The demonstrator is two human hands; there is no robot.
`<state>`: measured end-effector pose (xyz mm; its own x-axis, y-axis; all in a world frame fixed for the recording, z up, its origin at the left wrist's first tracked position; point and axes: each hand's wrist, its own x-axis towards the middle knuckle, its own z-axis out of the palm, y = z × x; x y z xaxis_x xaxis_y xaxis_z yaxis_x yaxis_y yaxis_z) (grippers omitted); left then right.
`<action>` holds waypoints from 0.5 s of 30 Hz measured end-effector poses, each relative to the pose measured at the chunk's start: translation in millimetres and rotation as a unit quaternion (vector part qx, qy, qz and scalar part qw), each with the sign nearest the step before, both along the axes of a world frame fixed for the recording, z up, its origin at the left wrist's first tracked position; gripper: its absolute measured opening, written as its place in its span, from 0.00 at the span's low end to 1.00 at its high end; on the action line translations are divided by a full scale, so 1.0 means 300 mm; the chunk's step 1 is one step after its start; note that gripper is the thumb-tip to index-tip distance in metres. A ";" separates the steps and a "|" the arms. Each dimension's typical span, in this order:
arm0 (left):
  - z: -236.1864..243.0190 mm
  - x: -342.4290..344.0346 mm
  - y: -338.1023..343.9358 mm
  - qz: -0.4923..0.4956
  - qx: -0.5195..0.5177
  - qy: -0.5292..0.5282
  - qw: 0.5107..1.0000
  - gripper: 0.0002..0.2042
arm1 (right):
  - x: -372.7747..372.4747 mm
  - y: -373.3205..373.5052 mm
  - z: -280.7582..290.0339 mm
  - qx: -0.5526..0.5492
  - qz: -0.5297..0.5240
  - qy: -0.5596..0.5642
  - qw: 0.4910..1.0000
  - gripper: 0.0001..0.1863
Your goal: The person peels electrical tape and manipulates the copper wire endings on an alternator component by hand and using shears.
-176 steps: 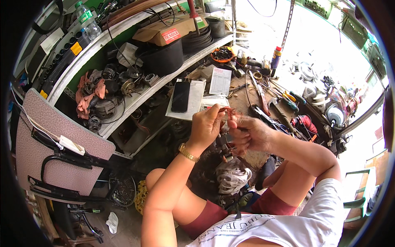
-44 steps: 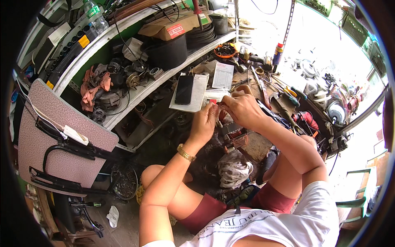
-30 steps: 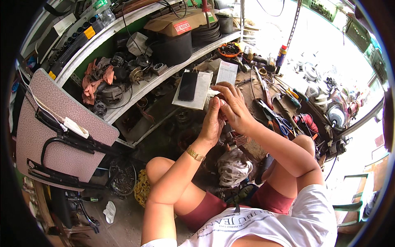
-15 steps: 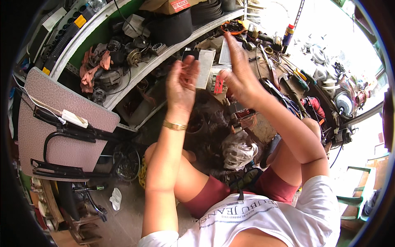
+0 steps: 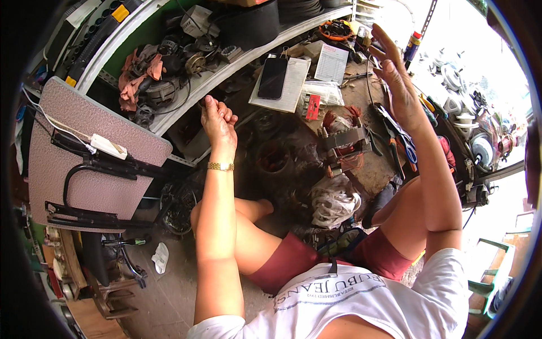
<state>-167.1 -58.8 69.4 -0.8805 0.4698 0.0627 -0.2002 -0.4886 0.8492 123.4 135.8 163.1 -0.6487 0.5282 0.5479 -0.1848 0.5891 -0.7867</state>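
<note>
My left hand (image 5: pixel 220 123), with a gold watch (image 5: pixel 221 166) on its wrist, is raised in front of the shelf. Its fingers are curled in, the thumb lies along them, and nothing shows in them. Over the right side of the bench my right hand (image 5: pixel 402 93) is held up open, fingers stretched, holding nothing. Between the hands a black phone (image 5: pixel 272 78) lies on a pale notebook (image 5: pixel 294 85). Nearer to me, a motor part with a metal core and reddish windings (image 5: pixel 345 139) sits beside a small red packet (image 5: pixel 311 106).
Pliers (image 5: pixel 394 148) and blue-handled scissors (image 5: pixel 407 148) lie below my right hand. A bundle of whitish strips (image 5: pixel 334 201) is between my knees. A metal shelf (image 5: pixel 197 85) with motor parts runs along the left. A folded table (image 5: pixel 93 152) with a white power strip (image 5: pixel 109 146) leans there.
My hands have moved apart, the left leftward and lower, the right to the right. The left fingers have curled in. The phone and motor part now show uncovered.
</note>
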 end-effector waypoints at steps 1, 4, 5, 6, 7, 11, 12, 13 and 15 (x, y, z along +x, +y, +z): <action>-0.018 -0.011 -0.006 0.013 -0.010 0.005 1.000 0.15 | 0.007 0.011 -0.001 0.010 -0.002 0.011 1.000 0.35; -0.088 -0.007 -0.004 0.081 -0.123 0.125 0.981 0.14 | 0.050 0.043 0.014 0.035 0.016 -0.030 0.999 0.34; -0.133 -0.019 -0.004 0.103 -0.178 0.173 0.963 0.14 | 0.058 0.045 0.011 0.018 0.017 -0.046 0.999 0.34; -0.199 -0.030 -0.015 0.086 -0.276 0.251 0.924 0.14 | 0.061 0.043 0.006 0.001 0.018 -0.060 0.998 0.33; -0.276 -0.039 -0.023 0.067 -0.368 0.324 0.869 0.15 | 0.065 0.047 0.001 -0.014 0.018 -0.074 0.997 0.33; -0.505 0.020 -0.073 -0.234 -0.635 0.495 0.545 0.16 | 0.128 0.090 -0.021 0.004 -0.014 -0.127 0.992 0.31; -0.579 0.005 -0.121 -0.247 -0.672 0.498 0.488 0.17 | 0.131 0.094 -0.021 -0.011 -0.005 -0.141 0.990 0.31; -0.665 -0.019 -0.172 -0.259 -0.708 0.497 0.430 0.19 | 0.133 0.097 -0.019 0.002 -0.003 -0.170 0.985 0.31; -0.706 -0.002 -0.183 -0.263 -0.670 0.558 0.412 0.15 | 0.168 0.123 -0.051 0.055 -0.024 -0.207 0.977 0.31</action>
